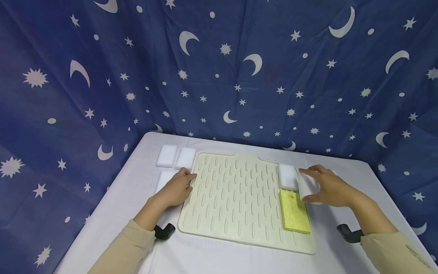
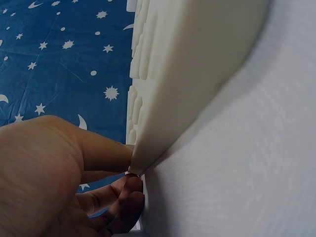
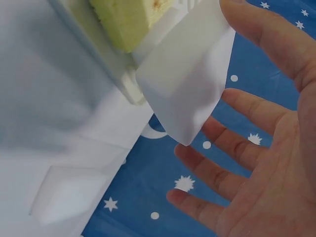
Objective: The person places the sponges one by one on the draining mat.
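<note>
My left hand [image 1: 176,188] is at the left edge of a cream rubbery mat [image 1: 236,201] with raised oval ridges. In the left wrist view the thumb and fingers pinch the rim of the mat [image 2: 168,94]. My right hand [image 1: 330,186] holds a white sponge block [image 3: 190,74] between thumb and fingertips, tilted at the mat's right edge. Beside it on the mat lies another white block [image 1: 288,177], with a yellow sponge [image 1: 295,211] just in front of that. The remaining fingers of my right hand spread out below the held block.
Left of the mat are white blocks [image 1: 166,156], one partly behind my left hand. A further white block [image 3: 69,192] lies on the white-covered table [image 1: 239,262] in the right wrist view. A blue moon-and-star curtain [image 1: 219,95] hangs behind. Black wrist mounts [image 1: 165,231] sit at both wrists.
</note>
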A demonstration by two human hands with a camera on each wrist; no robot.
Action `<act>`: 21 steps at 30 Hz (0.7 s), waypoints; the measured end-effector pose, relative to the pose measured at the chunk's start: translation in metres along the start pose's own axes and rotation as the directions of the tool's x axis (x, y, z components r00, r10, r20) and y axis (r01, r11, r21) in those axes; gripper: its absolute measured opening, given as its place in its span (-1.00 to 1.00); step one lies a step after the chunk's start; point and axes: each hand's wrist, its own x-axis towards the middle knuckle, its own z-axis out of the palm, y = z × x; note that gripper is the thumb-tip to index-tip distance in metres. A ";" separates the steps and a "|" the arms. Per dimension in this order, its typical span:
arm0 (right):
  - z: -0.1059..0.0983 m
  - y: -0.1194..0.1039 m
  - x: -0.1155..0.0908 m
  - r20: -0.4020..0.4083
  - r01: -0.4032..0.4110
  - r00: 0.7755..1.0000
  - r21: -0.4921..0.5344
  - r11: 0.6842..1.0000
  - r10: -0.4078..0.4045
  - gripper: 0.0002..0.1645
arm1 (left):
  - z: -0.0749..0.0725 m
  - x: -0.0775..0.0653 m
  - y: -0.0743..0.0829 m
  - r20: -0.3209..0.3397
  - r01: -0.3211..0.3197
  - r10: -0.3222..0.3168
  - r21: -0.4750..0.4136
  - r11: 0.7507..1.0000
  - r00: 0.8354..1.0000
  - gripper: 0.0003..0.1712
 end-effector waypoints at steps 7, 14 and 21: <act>-0.003 -0.008 0.008 -0.008 0.031 0.999 -0.010 0.999 -0.031 0.24 | 0.001 0.001 -0.001 -0.005 -0.015 0.015 0.005 1.000 1.000 -0.42; -0.005 -0.017 0.016 -0.007 0.049 0.999 -0.011 0.999 -0.049 0.22 | 0.000 0.001 -0.001 -0.003 -0.019 0.019 0.008 1.000 1.000 -0.42; -0.006 -0.024 0.025 -0.005 0.066 0.998 -0.011 0.998 -0.066 0.21 | -0.001 0.000 0.000 -0.004 -0.020 0.020 0.004 1.000 1.000 -0.42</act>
